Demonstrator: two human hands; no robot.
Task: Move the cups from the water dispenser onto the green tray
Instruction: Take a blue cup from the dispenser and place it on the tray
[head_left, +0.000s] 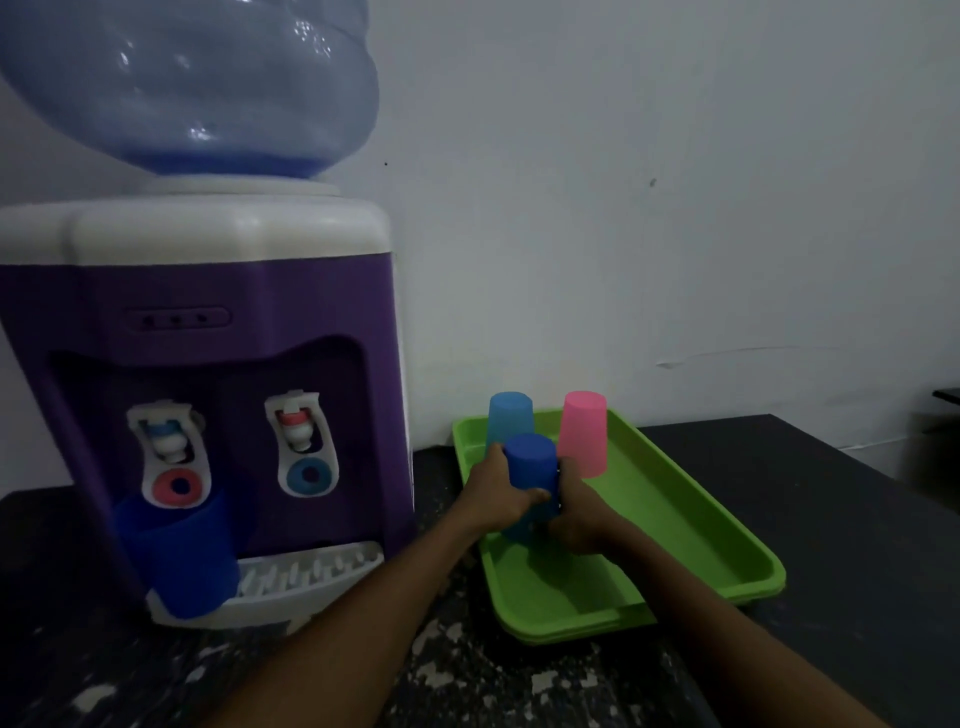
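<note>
Together, left hand (494, 493) and right hand (576, 512) grip 1 smooth tapered dark-blue cup (531, 467) over the green tray (691, 525).

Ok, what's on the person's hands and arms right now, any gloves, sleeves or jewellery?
Nothing that shows. The left hand and right hand are bare, without gloves, and both forearms are uncovered right down to the frame's bottom edge. No watch, bracelet or ring is visible, though the dim light could hide something small.

A dark blue cup (531, 467), upside down, sits centre frame over the green tray (691, 525) at lower right, apparently just off its floor. Behind it stand an inverted light blue cup (510, 415) and pink cup (584, 431). Another dark blue cup (179, 558) stands upright on the purple water dispenser (218, 291), lower left.
</note>
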